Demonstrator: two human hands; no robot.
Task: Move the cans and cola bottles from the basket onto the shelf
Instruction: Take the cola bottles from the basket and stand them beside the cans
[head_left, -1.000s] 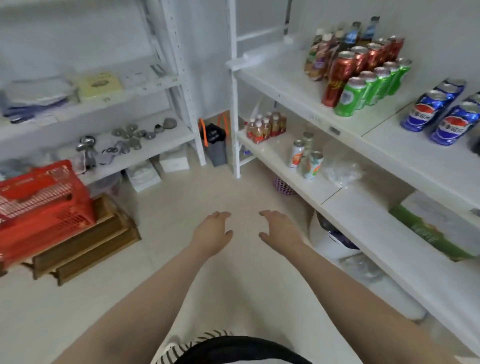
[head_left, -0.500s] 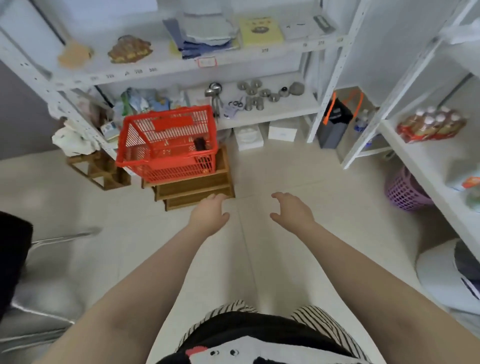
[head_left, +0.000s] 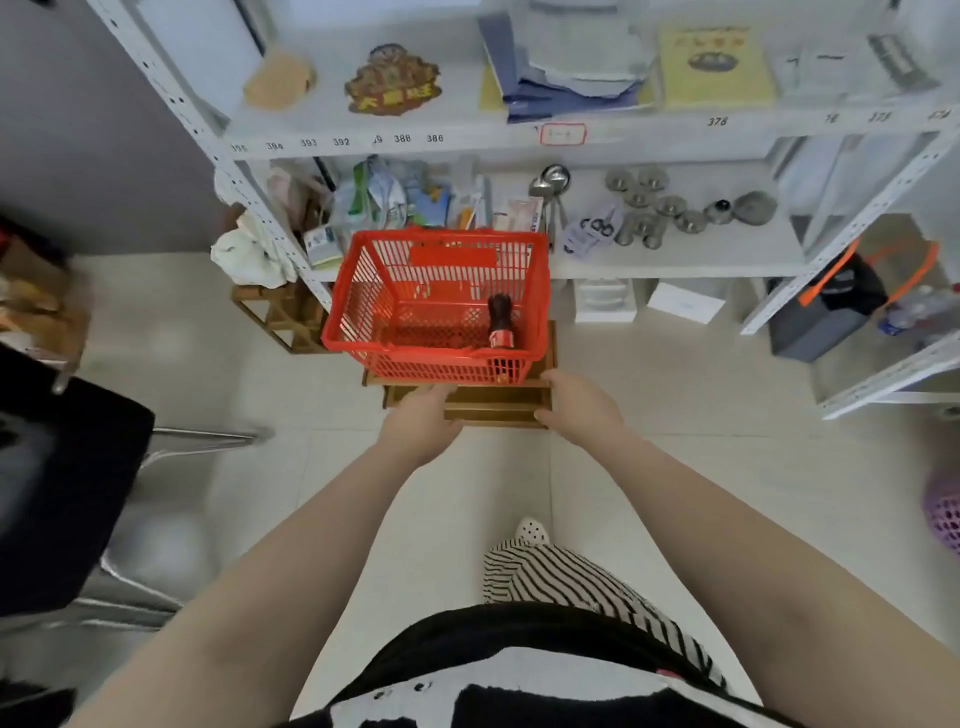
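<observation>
A red plastic basket (head_left: 363, 291) stands on a low wooden stand in front of a white rack. Inside it, near the right wall, one dark cola bottle (head_left: 501, 318) with a red label stands upright. My left hand (head_left: 418, 422) hovers just below the basket's near rim, fingers relaxed and holding nothing. My right hand (head_left: 581, 408) hangs at the near right corner of the basket, likewise relaxed and holding nothing. Neither hand touches the basket. The shelf with the cans is out of view.
The wooden stand (head_left: 493, 408) sits under the basket. A white rack (head_left: 675, 260) behind holds metal cups, spoons and packets. A grey bag with orange straps (head_left: 826, 306) stands at right, a purple basket (head_left: 943, 512) at the right edge, a chair (head_left: 67, 488) at left.
The view has swung left from the drinks shelf to the basket, which now lies straight ahead and closer. Both hands have reached forward to its near rim.
</observation>
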